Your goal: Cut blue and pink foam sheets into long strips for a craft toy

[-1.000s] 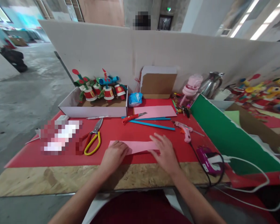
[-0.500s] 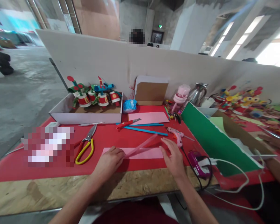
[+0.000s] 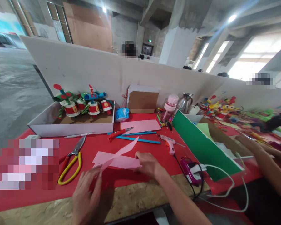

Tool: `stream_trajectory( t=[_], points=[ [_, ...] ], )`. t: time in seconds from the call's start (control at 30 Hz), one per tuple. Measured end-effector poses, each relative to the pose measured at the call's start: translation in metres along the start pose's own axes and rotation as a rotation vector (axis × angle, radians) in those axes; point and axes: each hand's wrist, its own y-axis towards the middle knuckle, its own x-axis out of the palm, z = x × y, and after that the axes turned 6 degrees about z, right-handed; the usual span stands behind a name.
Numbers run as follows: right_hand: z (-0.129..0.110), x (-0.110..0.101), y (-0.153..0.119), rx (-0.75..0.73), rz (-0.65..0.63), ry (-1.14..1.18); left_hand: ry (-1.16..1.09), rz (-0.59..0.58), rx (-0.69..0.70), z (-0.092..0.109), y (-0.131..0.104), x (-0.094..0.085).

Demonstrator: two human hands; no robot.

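A narrow pink paper strip (image 3: 124, 150) rises at a slant from my left hand (image 3: 87, 189), its lower end pinched between the fingers and its far end free in the air. Behind it a wider pink paper piece (image 3: 127, 162) lies crosswise, a little off flat. My right hand (image 3: 150, 164) has its fingers closed at the right end of that wider piece; the thumb is partly hidden. Large scissors (image 3: 71, 165) with red and yellow handles lie left of my hands. A pink glue gun (image 3: 170, 143) lies beyond my right hand.
Behind are a red utility knife (image 3: 118, 134), blue strips (image 3: 140, 139) and a pink sheet (image 3: 145, 125). A white box (image 3: 72, 129) holds paper-cup figures. On the right stand a green-sided box (image 3: 201, 150) and a purple power strip (image 3: 189, 170) with cables. Another person's arm (image 3: 267, 165) reaches in.
The view has shifted right. My left hand has drawn the strip nearer to me. My right hand, earlier spread beside the wider pink paper, has closed at its right end.
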Motion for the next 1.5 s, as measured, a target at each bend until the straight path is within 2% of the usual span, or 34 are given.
stream_trajectory(
  t=[0.1, 0.3, 0.5, 0.7, 0.8, 0.9, 0.97, 1.07, 1.17, 1.23, 1.3, 1.37, 1.47, 1.5],
  points=[
    [0.0, -0.001, -0.003, -0.002, -0.005, 0.005, -0.003, 0.019, -0.032, 0.0, 0.002, 0.0],
    [-0.007, 0.002, -0.009, 0.045, 0.123, 0.083, -0.031, 0.027, 0.009, -0.007, 0.002, 0.0],
    [-0.014, -0.005, -0.012, 0.076, 0.059, 0.08, -0.065, 0.03, -0.035, -0.006, 0.001, 0.0],
    [-0.016, -0.002, -0.016, 0.031, 0.107, 0.059, -0.079, 0.011, -0.057, -0.004, 0.0, 0.0],
    [-0.016, -0.002, -0.017, 0.03, 0.093, 0.139, -0.079, 0.022, -0.04, -0.003, 0.0, -0.001],
    [-0.005, -0.015, -0.01, 0.04, 0.096, 0.26, -0.07, 0.053, 0.008, -0.004, 0.0, -0.002],
    [0.011, -0.03, 0.004, 0.064, 0.218, 0.274, -0.064, 0.066, 0.059, -0.005, 0.0, -0.002],
    [0.039, -0.055, 0.039, 0.096, 0.463, 0.155, -0.034, 0.049, 0.111, -0.004, 0.0, -0.001],
    [0.055, -0.068, 0.076, 0.073, 0.483, 0.071, 0.024, 0.015, 0.251, 0.0, -0.002, 0.0],
    [0.051, -0.069, 0.084, 0.035, 0.509, 0.064, 0.061, 0.016, 0.351, 0.003, -0.004, 0.0],
    [0.037, -0.064, 0.072, -0.058, 0.633, 0.069, 0.094, 0.036, 0.371, 0.005, -0.003, -0.003],
    [0.017, -0.055, 0.042, -0.199, 0.835, 0.089, 0.14, 0.022, 0.375, 0.005, 0.002, -0.007],
    [-0.012, -0.036, -0.014, -0.412, 1.057, 0.099, 0.23, -0.087, 0.496, 0.008, 0.016, -0.007],
    [-0.019, -0.028, -0.029, -0.522, 1.066, 0.102, 0.257, -0.143, 0.557, 0.01, 0.021, -0.004]
  ],
)
